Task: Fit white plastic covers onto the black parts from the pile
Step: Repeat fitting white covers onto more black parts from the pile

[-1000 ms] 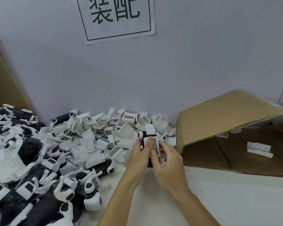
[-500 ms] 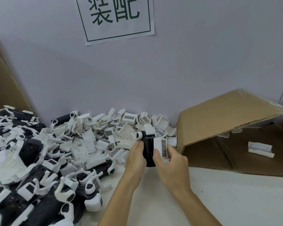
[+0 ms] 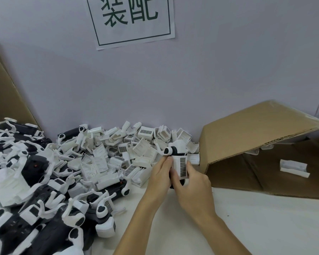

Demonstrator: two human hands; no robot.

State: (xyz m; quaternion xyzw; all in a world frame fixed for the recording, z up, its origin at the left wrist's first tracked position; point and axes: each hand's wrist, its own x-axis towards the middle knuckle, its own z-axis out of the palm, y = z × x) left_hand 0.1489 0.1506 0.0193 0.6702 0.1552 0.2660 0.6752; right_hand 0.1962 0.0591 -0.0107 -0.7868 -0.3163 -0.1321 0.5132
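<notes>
Fingers of the right hand (image 3: 191, 186) now wrap the white cover (image 3: 180, 167) flat against the black part (image 3: 174, 150), which the left hand (image 3: 159, 173) grips. Half a second ago the cover sat angled off to the side, so the fit looks nearly seated, just in front of the pile (image 3: 103, 159).

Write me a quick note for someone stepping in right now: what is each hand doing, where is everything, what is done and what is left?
Left hand: grips the black part, held upright.
Right hand: pinches the white cover against that part; whether it has seated cannot be told.
Loose covers lie heaped by the wall; black parts are piled at left.
One white piece lies in the cardboard box.
Left: seat this cover, then work through the pile.
</notes>
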